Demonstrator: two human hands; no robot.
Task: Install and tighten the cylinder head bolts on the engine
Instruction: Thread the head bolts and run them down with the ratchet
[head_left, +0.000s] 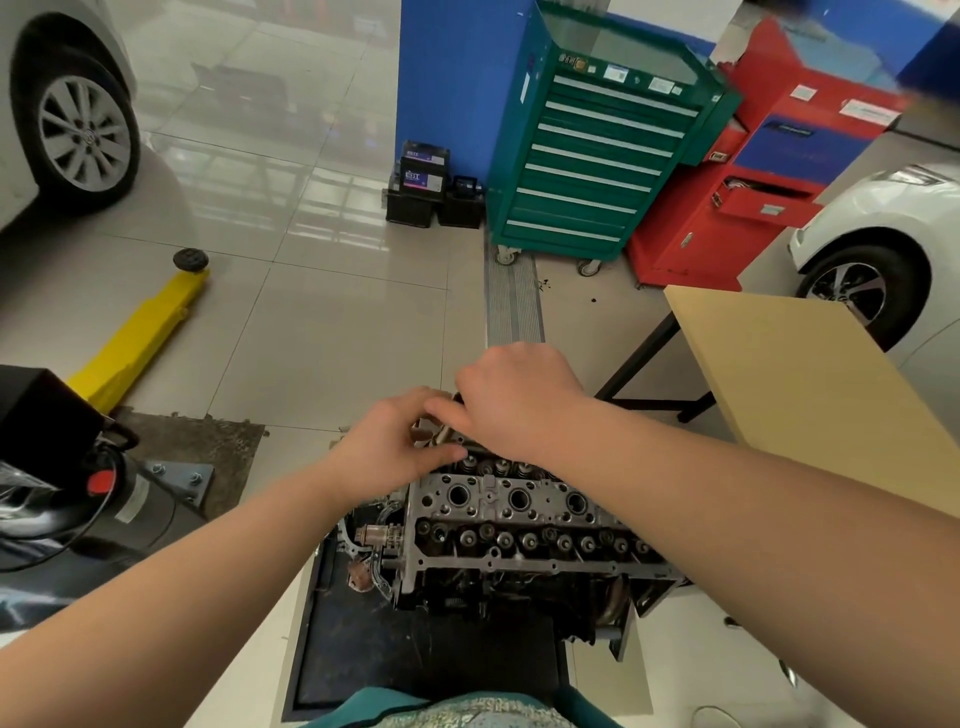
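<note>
The engine sits low on a black mat on the tiled floor, cylinder head upward, and everything else is placed from it. Beyond it and to the left stands a car with a grey alloy wheel; beyond it to the right, a white car. Straight beyond stand a blue panel, a green tool cabinet with 8 drawers and a red cabinet, their small labels too blurred to read. A tan table on black legs crowds the engine's right side, its corner near the right forearm. Left of the engine lie a yellow lift arm and a black machine with a red knob. Open tile runs between the engine and the cabinets, crossed by a metal drain grate. Black car batteries sit at the foot of the blue panel; the writing on one is illegible. At the head's far edge, the left hand curls its fingers around a metal tool, and the right hand grips the tool's top from above. Whether a bolt is beneath it cannot be told.
</note>
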